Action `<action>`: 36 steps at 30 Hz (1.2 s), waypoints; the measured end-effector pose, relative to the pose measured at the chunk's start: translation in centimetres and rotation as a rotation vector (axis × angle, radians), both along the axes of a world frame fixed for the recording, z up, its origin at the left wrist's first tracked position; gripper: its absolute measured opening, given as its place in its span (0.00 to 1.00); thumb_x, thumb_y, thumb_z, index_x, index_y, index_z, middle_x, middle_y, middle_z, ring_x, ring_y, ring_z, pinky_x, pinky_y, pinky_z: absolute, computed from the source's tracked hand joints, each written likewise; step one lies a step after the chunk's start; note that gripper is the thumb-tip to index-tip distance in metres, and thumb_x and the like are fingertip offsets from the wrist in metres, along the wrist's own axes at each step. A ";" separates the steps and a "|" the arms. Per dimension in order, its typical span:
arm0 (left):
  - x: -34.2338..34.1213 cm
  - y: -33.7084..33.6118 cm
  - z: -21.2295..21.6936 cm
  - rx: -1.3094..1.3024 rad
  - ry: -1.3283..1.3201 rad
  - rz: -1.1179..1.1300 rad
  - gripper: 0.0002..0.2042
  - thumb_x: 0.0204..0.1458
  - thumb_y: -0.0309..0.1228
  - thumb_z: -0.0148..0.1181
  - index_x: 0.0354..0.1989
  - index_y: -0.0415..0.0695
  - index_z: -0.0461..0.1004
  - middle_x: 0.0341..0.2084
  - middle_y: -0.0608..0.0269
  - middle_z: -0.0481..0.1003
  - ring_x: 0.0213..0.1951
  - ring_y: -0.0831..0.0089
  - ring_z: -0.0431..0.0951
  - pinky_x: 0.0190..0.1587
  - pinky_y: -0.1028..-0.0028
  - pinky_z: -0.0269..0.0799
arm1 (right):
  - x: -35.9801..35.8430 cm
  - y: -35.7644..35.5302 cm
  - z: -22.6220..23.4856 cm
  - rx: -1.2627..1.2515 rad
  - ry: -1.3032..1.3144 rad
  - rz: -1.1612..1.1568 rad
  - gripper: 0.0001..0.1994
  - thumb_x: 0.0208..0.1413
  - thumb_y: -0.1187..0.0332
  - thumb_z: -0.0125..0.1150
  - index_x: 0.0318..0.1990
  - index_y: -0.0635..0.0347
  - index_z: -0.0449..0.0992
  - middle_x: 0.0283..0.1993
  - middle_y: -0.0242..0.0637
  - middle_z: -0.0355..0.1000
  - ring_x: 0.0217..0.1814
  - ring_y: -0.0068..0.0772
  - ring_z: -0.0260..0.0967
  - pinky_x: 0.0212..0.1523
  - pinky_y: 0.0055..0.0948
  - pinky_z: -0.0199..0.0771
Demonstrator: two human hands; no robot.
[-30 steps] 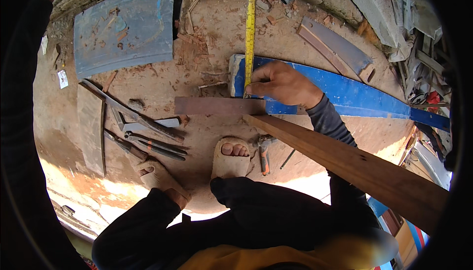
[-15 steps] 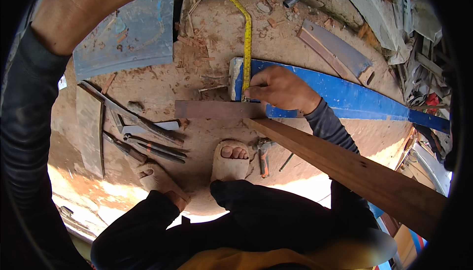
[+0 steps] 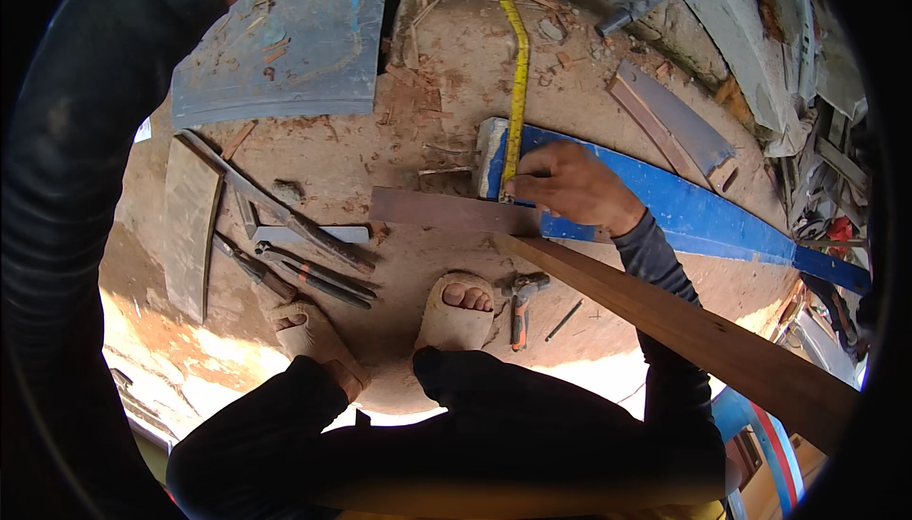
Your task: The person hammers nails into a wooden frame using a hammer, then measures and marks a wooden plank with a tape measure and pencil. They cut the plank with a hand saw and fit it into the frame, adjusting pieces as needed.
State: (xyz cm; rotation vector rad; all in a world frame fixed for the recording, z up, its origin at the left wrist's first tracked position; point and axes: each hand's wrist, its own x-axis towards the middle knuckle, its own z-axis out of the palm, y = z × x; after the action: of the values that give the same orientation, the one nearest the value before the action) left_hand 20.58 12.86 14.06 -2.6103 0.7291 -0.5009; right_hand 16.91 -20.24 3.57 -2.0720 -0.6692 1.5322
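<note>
My right hand (image 3: 575,183) is closed in a pinch on the lower end of a yellow tape measure (image 3: 519,83), over the near end of a blue-painted wooden beam (image 3: 703,199). From there the tape's blade runs away and bends toward the top edge. Just below my fingers a short dark-brown wood strip (image 3: 442,212) lies against the beam. A long brown timber (image 3: 665,313) slants from that strip to the lower right, passing above my right forearm. My left arm (image 3: 114,93) reaches up along the left side; its hand lies outside the view.
On the left lie a metal sheet (image 3: 285,55), a board (image 3: 190,226), a carpenter's square (image 3: 318,234) and pincers (image 3: 318,276). A hammer (image 3: 520,316) and a thin dark stick (image 3: 564,321) rest near my feet. A handsaw (image 3: 689,126) lies beyond the beam; scrap fills the right.
The view has shifted, so the ground things appear farther right. My right hand stays at the tape's end on the beam, with its fingers slightly rearranged. The left forearm shows less skin.
</note>
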 end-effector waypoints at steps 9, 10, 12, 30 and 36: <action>-15.0 16.9 6.9 -0.357 0.745 0.541 0.13 0.66 0.37 0.60 0.51 0.42 0.80 0.40 0.58 0.82 0.39 0.62 0.83 0.49 0.63 0.78 | 0.2 -2.0 2.3 0.186 -0.125 -0.762 0.09 0.73 0.59 0.58 0.39 0.50 0.76 0.32 0.25 0.74 0.29 0.15 0.68 0.25 0.19 0.64; -18.3 18.0 6.8 -0.463 0.799 0.586 0.14 0.71 0.38 0.60 0.57 0.43 0.80 0.44 0.63 0.81 0.39 0.70 0.82 0.52 0.67 0.77 | 0.3 -2.2 2.8 0.167 -0.176 -0.810 0.09 0.74 0.58 0.59 0.41 0.50 0.76 0.33 0.25 0.74 0.29 0.15 0.68 0.26 0.19 0.64; -25.0 19.2 5.7 -0.798 1.033 0.812 0.14 0.69 0.39 0.63 0.52 0.42 0.82 0.38 0.65 0.81 0.38 0.73 0.80 0.49 0.68 0.76 | 0.5 -2.6 3.5 0.303 -0.077 -0.759 0.10 0.75 0.57 0.58 0.45 0.51 0.77 0.34 0.26 0.75 0.30 0.15 0.68 0.27 0.19 0.65; -77.7 9.8 -15.3 -2.605 -0.460 1.680 0.08 0.71 0.35 0.56 0.47 0.43 0.77 0.34 0.58 0.82 0.30 0.69 0.84 0.29 0.72 0.81 | -14.0 16.3 10.7 -0.006 0.218 0.152 0.21 0.73 0.57 0.61 0.65 0.61 0.77 0.43 0.33 0.82 0.39 0.19 0.76 0.35 0.20 0.77; -75.2 8.7 -19.5 -3.017 -0.867 1.292 0.10 0.73 0.39 0.54 0.49 0.48 0.77 0.39 0.63 0.82 0.38 0.70 0.85 0.35 0.66 0.84 | -18.6 36.1 -2.6 0.052 -0.387 0.188 0.28 0.70 0.53 0.56 0.69 0.62 0.74 0.71 0.61 0.69 0.73 0.57 0.68 0.73 0.42 0.65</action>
State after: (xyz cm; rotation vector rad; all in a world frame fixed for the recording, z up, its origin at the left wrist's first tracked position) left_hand -54.66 21.57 -5.42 0.2320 1.3077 0.8198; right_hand -1.72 15.83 1.01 -2.3437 -1.0587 1.1954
